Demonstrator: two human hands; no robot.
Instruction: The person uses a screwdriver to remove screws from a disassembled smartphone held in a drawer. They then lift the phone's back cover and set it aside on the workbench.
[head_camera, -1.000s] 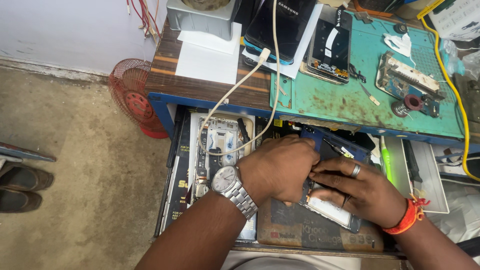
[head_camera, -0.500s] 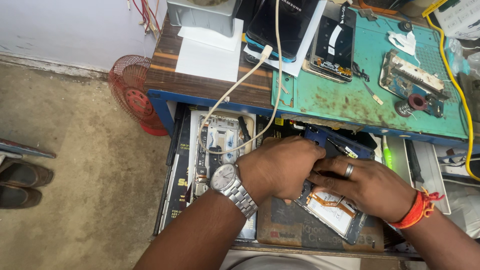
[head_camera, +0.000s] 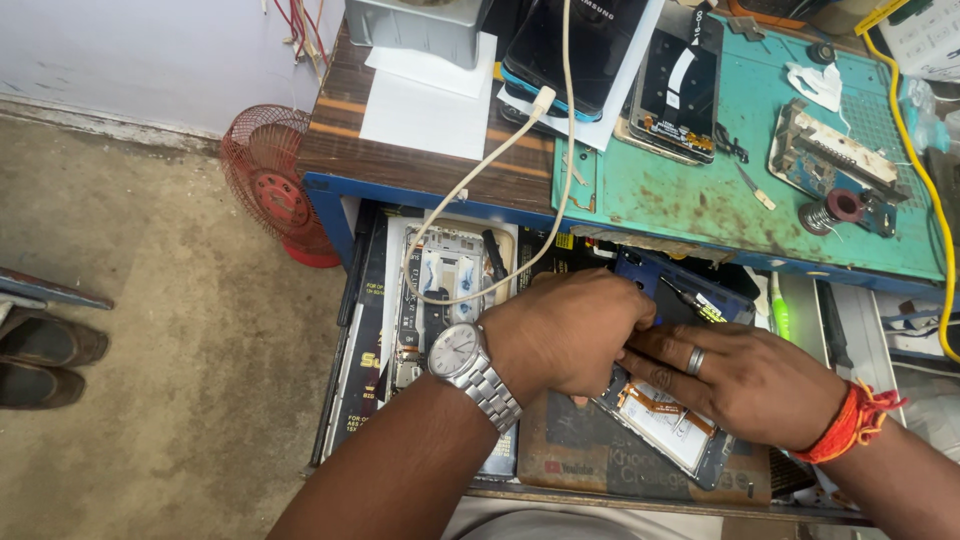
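Opened phone (head_camera: 665, 425), that's what I'm working on, lying tilted over the open drawer (head_camera: 345, 330) just below the counter (head_camera: 430, 165) edge. Its back is off: I see a white battery area with an orange ribbon across it, set in a dark blue-grey frame. My left hand (head_camera: 570, 330) is curled down over the phone's upper part, fingers clenched onto it, steel wristwatch (head_camera: 465, 362) showing its pale dial. My right hand (head_camera: 745, 380) comes in from the other side, fingers pressed flat on the phone's edge, gripping it, a ring on one finger and an orange-red thread band (head_camera: 850, 420) at the wrist. Whether any small tool sits between the fingertips, I can't tell.

Under the phone lies a flat brown printed packet (head_camera: 585, 455) with a small red label at its lower edge. Left of my left wrist, a long black box (head_camera: 360, 350) with yellow lettering stands on edge in the drawer, and beside it a white phone frame (head_camera: 450, 275) lies flat. A white cable (head_camera: 500, 150) loops down across it from the counter. Up top, white paper sheets (head_camera: 420, 100) rest on the brown wood, and a teal mat (head_camera: 700, 190) carries another opened phone (head_camera: 680, 90). On the floor, a red fan (head_camera: 275, 185).
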